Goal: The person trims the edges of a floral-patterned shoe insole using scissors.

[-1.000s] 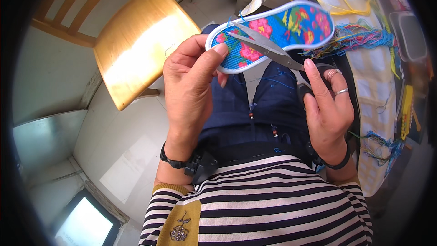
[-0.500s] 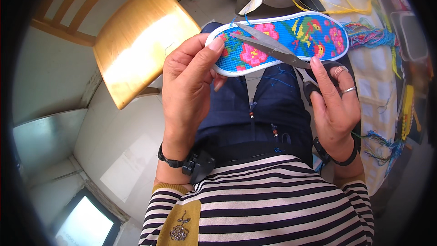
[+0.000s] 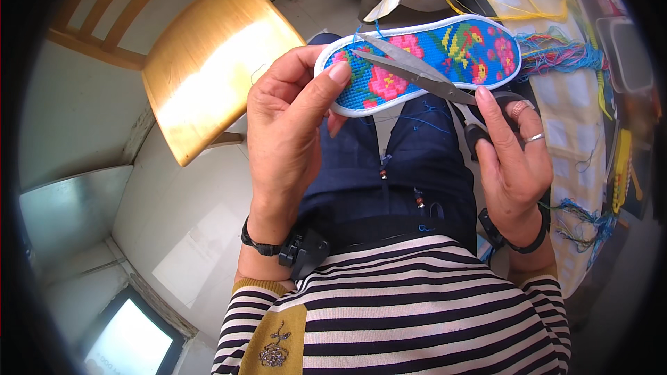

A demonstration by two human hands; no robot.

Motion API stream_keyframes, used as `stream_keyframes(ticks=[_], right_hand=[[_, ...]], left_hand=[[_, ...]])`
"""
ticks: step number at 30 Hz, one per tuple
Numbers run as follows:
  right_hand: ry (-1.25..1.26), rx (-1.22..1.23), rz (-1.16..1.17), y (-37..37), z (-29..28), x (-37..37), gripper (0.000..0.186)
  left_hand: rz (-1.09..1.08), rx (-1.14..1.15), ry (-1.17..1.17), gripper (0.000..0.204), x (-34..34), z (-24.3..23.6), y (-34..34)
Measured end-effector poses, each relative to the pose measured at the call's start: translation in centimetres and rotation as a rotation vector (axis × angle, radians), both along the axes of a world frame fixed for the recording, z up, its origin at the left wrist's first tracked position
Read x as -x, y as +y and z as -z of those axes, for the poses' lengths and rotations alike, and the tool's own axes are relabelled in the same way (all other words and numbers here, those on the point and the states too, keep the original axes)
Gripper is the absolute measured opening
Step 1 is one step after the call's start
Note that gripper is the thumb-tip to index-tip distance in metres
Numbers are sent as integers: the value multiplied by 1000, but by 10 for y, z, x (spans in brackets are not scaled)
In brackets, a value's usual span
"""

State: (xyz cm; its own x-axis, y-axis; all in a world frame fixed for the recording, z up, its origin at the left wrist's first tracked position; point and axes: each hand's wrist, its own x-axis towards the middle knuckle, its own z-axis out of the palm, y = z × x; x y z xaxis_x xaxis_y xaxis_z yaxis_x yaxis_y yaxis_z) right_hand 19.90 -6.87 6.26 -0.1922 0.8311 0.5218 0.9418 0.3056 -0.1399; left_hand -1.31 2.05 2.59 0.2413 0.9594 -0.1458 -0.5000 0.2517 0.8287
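Between the thumb and fingers of my left hand (image 3: 295,101) is the left end of an embroidered insole (image 3: 389,82). It is blue with pink flowers, a green and yellow motif and a white bound edge. My right hand (image 3: 513,156) grips the dark handles of a pair of scissors (image 3: 417,69). Their blades lie slightly parted across the face of the insole, tips toward its upper left edge. Short blue thread ends (image 3: 377,28) stick up from that edge near the tips. Loose blue thread (image 3: 427,123) hangs below the insole over my dark trousers.
To the left stands a wooden chair (image 3: 215,62). A table with a pale checked cloth (image 3: 566,132) runs along the right, bearing bundles of coloured thread (image 3: 566,55), yellow thread (image 3: 500,10) and a clear plastic box (image 3: 629,52). A lit screen (image 3: 132,340) is at the lower left.
The insole has turned slightly, its right end shifting a little to the left. My left thumb has moved slightly right. The scissors remain almost in place, blades still parted.
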Motion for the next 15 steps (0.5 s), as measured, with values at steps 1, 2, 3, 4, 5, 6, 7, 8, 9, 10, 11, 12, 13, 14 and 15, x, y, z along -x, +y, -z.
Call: stream_keyframes(ticks=[1, 2, 3, 4, 5, 6, 7, 8, 9, 10, 11, 12, 13, 14, 15], right_hand=[[-25, 2, 9, 0, -1, 0, 64], [-25, 2, 10, 0, -2, 0, 64], [-56, -8, 8, 0, -3, 0, 62], [-71, -12, 7, 0, -4, 0, 62], [-86, -16, 6, 1, -4, 0, 61], [-87, -22, -7, 2, -5, -1, 60], [-89, -25, -14, 2, -6, -1, 60], [-91, -27, -21, 2, -7, -1, 60], [-100, -12, -13, 1, -9, 0, 59], [-108, 3, -4, 0, -10, 1, 58], [-110, 2, -3, -1, -9, 1, 58], [-98, 10, 5, -1, -7, 2, 59], [-82, 18, 9, -2, -5, 3, 60], [-81, 18, 7, -2, -4, 5, 60], [4, 92, 10, -2, -3, 8, 60]], left_hand=[[0, 1, 0, 18, 0, 0, 0], [-10, -7, 25, 17, 0, -1, 0], [-20, -15, 51, 17, 0, -1, 0], [-20, -14, 51, 17, 0, -1, -1], [-28, -24, 102, 16, 0, -1, -1], [-36, -34, 152, 15, 1, 0, -1], [-36, -34, 151, 15, 1, -1, -2], [-38, -47, 168, 15, 1, -1, -2], [-40, -60, 184, 15, 2, -1, -2], [-40, -60, 183, 15, 2, -1, -2], [-17, -57, 192, 14, 3, 0, -1], [7, -53, 201, 14, 3, 1, -1], [5, -53, 203, 14, 3, 1, 0], [7, 32, 89, 13, 2, 2, 0], [8, 116, -25, 13, 1, 2, 0]])
